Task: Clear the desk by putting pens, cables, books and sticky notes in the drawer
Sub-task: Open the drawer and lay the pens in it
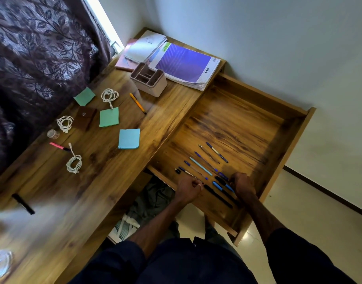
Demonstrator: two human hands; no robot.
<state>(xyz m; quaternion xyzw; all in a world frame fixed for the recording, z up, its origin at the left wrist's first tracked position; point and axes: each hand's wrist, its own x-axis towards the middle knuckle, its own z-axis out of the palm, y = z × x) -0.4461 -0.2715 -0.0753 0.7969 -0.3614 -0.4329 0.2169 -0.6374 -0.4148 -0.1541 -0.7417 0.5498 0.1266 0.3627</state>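
Wood-grain drawer (247, 124) pulled wide open; pens step in hand. Row of pens (206, 160) lies side by side on the drawer floor, toward the drawer end nearest the person. Both hands are inside the drawer at that end of the row. Left hand (189, 186): fingers curled, thumb + forefinger appear to pinch the tail of a thin pen (190, 174) at the row's edge. Right hand (242, 184): fingers curled down over the dark pens at the row's other edge. Gripping vs. nudging, cannot tell, since knuckles hide the tips. Judgement: placing/aligning pens, step only partly done. Still outside the drawer, on the worktop (106, 181) to its left: yellow pen (137, 103), pink pen (58, 146), black marker (23, 203), 3 coiled white cables (109, 95) and 3 sticky-note pads (129, 138). Books (184, 65) are stacked beside the drawer's far corner. Next move, est.: release, reach out of the drawer for the yellow pen (closest to it) and lay it parallel w/ the row. Cables prob. need a whole-coil grab so loops don't spring open. Books last, flat in the drawer's far half.
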